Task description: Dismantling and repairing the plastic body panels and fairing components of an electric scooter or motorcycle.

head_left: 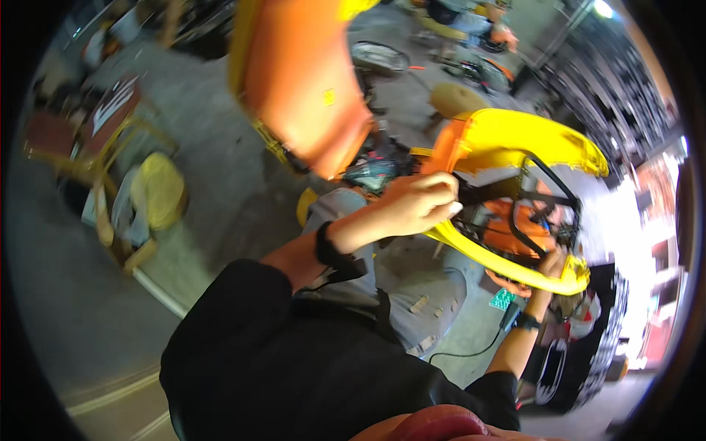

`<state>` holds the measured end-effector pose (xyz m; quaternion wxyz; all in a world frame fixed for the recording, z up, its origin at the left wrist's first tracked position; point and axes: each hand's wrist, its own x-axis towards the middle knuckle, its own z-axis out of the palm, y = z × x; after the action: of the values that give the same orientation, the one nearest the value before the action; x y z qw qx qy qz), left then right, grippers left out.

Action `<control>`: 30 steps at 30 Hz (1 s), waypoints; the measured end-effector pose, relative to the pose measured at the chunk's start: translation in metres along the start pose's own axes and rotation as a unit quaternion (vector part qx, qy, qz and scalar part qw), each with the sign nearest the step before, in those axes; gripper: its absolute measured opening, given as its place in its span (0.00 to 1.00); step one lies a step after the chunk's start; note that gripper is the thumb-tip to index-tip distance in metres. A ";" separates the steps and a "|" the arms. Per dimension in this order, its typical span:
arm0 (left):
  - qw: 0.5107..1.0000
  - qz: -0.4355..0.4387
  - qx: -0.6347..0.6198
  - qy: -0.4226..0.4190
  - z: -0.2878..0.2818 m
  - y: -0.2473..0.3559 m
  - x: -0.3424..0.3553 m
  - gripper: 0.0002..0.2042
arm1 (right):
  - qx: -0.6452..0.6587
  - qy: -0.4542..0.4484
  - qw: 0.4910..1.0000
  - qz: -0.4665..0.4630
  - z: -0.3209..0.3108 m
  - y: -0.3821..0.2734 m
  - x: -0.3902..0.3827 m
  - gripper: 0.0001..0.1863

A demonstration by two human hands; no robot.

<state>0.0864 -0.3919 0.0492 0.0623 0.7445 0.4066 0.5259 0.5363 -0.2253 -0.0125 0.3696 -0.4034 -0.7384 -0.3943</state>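
A yellow curved plastic panel (507,268) sits in front of me, its rim looping around a black tubular frame (548,180) and orange parts. My left hand (415,204) is closed at the near left end of this rim; its fingers are curled, and what lies inside them is hidden. On the far right side, my right hand (553,263) is closed around the panel near its corner, partly covered by the yellow rim. A large orange panel (301,88), blurred, rises ahead to the left. Below it lies a teal-and-black thing (368,173) that I cannot make out.
Brown chairs (95,136) and a yellow-topped stool (158,191) stand at left. A black cable (467,355) runs near my knee beside a teal card (502,298). Other people (478,26) sit at the far back among parts on the grey floor. Dark racks (588,81) line the right.
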 end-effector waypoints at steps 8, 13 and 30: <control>0.992 0.018 0.041 0.120 0.012 0.012 -0.012 0.07 | 0.058 -0.097 0.988 0.106 -0.017 0.005 -0.009 0.18; 0.976 0.051 -0.015 0.211 0.030 -0.007 -0.020 0.08 | 0.072 -0.042 0.993 0.081 -0.020 -0.044 0.008 0.18; 0.980 -0.057 -0.002 0.189 0.031 0.003 -0.008 0.09 | 0.090 -0.070 0.987 0.110 -0.021 -0.021 -0.016 0.17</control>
<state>0.1125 -0.3888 0.0316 0.0159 0.6070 0.4517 0.6536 0.5286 -0.2566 -0.0234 0.3931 -0.4739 -0.7461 -0.2535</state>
